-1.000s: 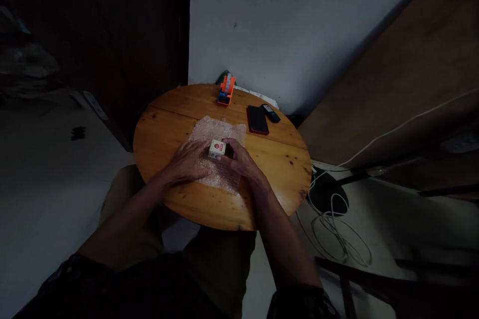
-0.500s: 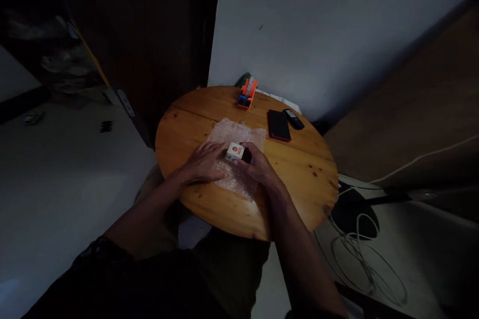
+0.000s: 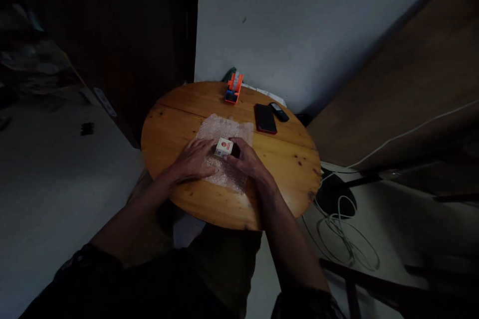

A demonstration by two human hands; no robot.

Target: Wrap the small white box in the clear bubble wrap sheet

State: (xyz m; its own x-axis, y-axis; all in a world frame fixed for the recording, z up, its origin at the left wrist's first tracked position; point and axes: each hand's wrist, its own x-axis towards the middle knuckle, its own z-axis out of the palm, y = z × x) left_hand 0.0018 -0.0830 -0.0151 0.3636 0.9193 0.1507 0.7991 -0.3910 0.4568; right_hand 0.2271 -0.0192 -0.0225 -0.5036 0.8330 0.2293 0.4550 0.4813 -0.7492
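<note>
A small white box (image 3: pixel 224 147) with a red print on top sits over a sheet of bubble wrap (image 3: pixel 230 177) on the round wooden table. My right hand (image 3: pixel 245 158) grips the box from its right side, thumb at the near edge and fingers behind. Flat on the left part of the bubble wrap lies my left hand (image 3: pixel 194 159), its fingers stretched out and the thumb apart. The left fingertips are close to the box; whether they touch it I cannot tell.
Toward the back of the wooden table (image 3: pixel 172 124) stands an orange and blue tape dispenser (image 3: pixel 234 88). A dark phone-like slab with a red edge (image 3: pixel 265 118) lies beside a small black keypad phone (image 3: pixel 279 111). A wall (image 3: pixel 262 35) rises behind; coiled cable (image 3: pixel 348 239) lies on the floor at right.
The whole view has shifted, so the table and hands appear further left and slightly higher. Both hands and the box keep nearly the same places on the bubble wrap.
</note>
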